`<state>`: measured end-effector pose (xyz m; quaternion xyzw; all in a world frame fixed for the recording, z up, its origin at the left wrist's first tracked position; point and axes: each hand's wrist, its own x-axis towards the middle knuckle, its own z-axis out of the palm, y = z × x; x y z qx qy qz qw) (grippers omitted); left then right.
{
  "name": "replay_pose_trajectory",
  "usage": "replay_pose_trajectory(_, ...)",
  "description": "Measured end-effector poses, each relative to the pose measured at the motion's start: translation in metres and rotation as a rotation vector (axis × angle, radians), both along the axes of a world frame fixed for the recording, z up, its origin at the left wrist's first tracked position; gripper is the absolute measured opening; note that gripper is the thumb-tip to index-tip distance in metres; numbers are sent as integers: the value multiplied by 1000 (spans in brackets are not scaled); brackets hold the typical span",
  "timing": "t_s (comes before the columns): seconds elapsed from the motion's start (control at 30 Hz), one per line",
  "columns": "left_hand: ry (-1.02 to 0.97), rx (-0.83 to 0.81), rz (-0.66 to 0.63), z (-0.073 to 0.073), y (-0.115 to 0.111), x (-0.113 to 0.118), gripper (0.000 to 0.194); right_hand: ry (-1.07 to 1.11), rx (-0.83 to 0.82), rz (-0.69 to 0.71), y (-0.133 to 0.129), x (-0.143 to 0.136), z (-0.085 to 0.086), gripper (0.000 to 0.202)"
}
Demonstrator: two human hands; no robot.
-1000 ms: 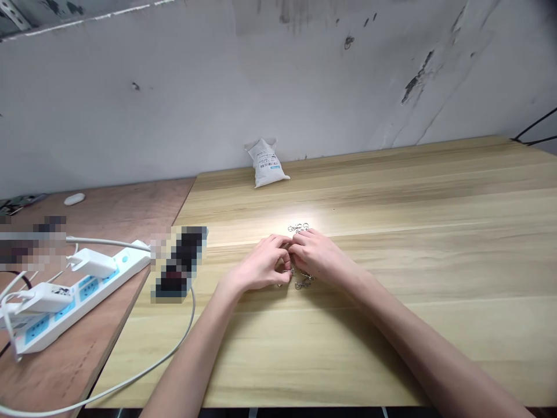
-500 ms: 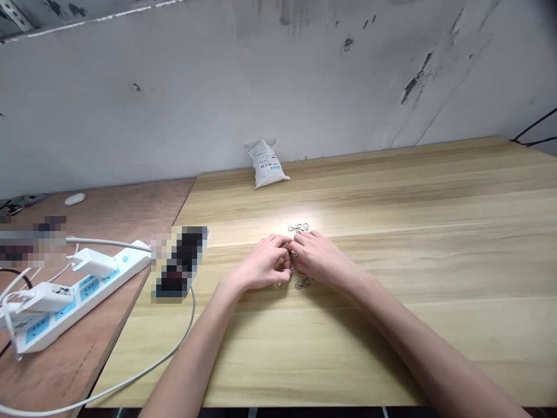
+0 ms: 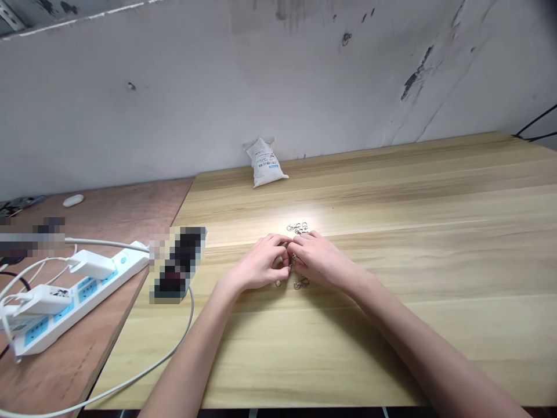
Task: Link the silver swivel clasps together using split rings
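Observation:
My left hand (image 3: pixel 264 261) and my right hand (image 3: pixel 315 255) meet fingertip to fingertip over the wooden table. Between them shows a small silvery key ring (image 3: pixel 293 261), partly covered by the fingers. Both hands are closed in a pinch on it, though the exact grip is hidden. More small metal key rings (image 3: pixel 297 227) lie in a cluster just beyond the fingertips. Nearer to me, below my right hand, is another little group of metal rings (image 3: pixel 301 284). A single ring (image 3: pixel 278 283) peeks out under my left thumb.
A white labelled packet (image 3: pixel 266 164) stands near the wall. To the left lie a blurred-out phone-like object (image 3: pixel 180 264) with a white cable (image 3: pixel 174 348), a power strip (image 3: pixel 85 299) with chargers plugged in, and a white oval case (image 3: pixel 73 200).
The view has shifted very slightly. Fingers of both hands have moved a little, and the left thumb sits closer to the right fingers; the scattered rings lie as before.

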<state>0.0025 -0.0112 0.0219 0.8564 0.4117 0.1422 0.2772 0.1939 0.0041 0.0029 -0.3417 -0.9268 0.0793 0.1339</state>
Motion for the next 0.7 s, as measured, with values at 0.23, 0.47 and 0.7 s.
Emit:
replay_pose_trajectory(0.23,-2,-10,0,0,0,-1,11,58,-9,20,1,2,-2,19)
replay_pose_trajectory(0.47,12,-2,-10,0,2,0,15,142,-25,34,7,4,-8,21)
replay_pose_trajectory(0.7,-4,-2,-13,-2,2,-1,19,183,-11,31,10,3,-11,23)
